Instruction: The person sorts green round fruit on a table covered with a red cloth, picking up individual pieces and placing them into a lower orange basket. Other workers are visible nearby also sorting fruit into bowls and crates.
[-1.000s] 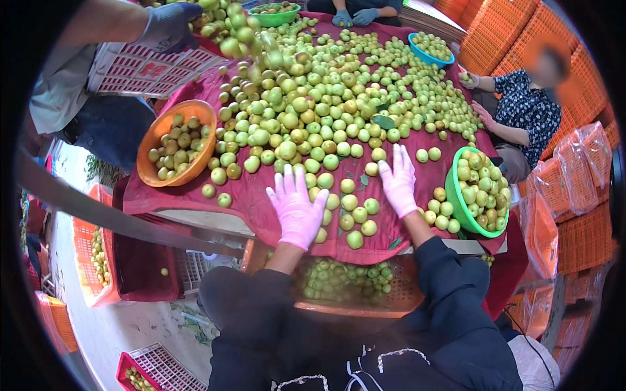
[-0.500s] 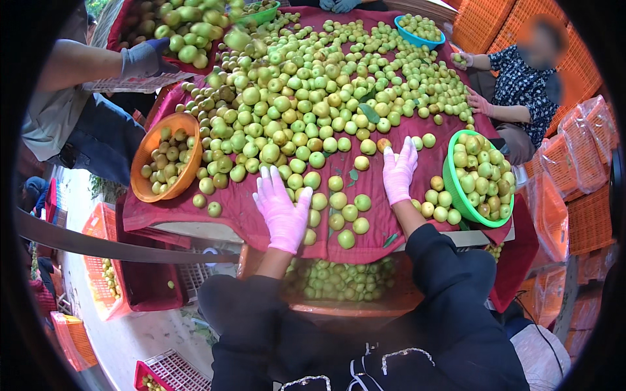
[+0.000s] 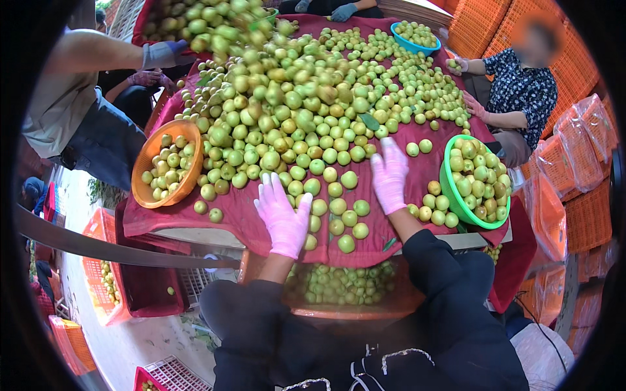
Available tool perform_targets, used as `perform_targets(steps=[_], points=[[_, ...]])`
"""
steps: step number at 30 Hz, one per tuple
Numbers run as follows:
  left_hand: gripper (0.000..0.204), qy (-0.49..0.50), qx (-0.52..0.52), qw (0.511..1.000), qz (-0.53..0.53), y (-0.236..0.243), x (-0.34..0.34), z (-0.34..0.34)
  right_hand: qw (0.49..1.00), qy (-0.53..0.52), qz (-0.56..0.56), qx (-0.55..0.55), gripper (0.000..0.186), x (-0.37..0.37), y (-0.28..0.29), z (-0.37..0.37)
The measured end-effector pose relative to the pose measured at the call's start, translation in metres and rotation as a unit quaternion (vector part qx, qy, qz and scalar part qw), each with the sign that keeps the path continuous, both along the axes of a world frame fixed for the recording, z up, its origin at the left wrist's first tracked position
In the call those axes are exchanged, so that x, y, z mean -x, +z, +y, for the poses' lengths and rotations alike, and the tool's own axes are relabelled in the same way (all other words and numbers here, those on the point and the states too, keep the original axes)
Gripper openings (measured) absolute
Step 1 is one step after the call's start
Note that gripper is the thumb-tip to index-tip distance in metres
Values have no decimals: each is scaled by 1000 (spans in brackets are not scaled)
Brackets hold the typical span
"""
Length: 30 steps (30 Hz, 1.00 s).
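A large heap of round green fruit (image 3: 280, 111), some blushed brown, is spread on the red cloth (image 3: 456, 117) covering the table. My left hand (image 3: 283, 215), in a pink glove, lies with fingers spread at the heap's near edge, against a few fruits. In a matching glove, my right hand (image 3: 390, 176) stretches its fingers flat beside the fruit, right of centre. Neither hand grips anything. Loose fruits (image 3: 346, 244) lie between them. To the right stands a full green basin (image 3: 450, 182); an orange basin (image 3: 140, 171) with fruit stands at the left.
At upper left, a co-worker's gloved hand (image 3: 163, 55) holds a red-lined crate (image 3: 142, 26) pouring fruit. Another person (image 3: 521, 85) sits at the right, near a blue basin (image 3: 417, 47). Below the table edge is an orange crate (image 3: 352, 311) of fruit. Orange crates (image 3: 587, 215) are stacked right.
More fruit has tumbled from the tipped crate onto the heap, blurred in motion. My right hand has shifted left toward the heap. My left hand is nearly where it was.
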State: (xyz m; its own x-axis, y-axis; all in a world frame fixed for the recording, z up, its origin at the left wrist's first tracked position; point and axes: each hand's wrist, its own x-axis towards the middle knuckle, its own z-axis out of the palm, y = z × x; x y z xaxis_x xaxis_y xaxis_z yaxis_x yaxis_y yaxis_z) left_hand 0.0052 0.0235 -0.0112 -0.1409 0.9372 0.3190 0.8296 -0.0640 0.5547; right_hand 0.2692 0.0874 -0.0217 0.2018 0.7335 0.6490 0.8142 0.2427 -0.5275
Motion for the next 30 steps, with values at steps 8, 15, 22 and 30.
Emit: perform_targets(steps=[8,15,22,30], points=[[105,-58,-26,997,47,17,-11,-6,974,-220,3,62,73,-16,-21,-1],[110,-53,25,994,89,19,-12,-5,982,-131,7,135,71,12,-30,-10],[109,-60,18,995,82,19,-9,-5,991,-77,-4,110,69,21,-29,-13],[108,-62,12,997,51,16,-7,-7,990,-64,58,108,75,21,-26,-13]])
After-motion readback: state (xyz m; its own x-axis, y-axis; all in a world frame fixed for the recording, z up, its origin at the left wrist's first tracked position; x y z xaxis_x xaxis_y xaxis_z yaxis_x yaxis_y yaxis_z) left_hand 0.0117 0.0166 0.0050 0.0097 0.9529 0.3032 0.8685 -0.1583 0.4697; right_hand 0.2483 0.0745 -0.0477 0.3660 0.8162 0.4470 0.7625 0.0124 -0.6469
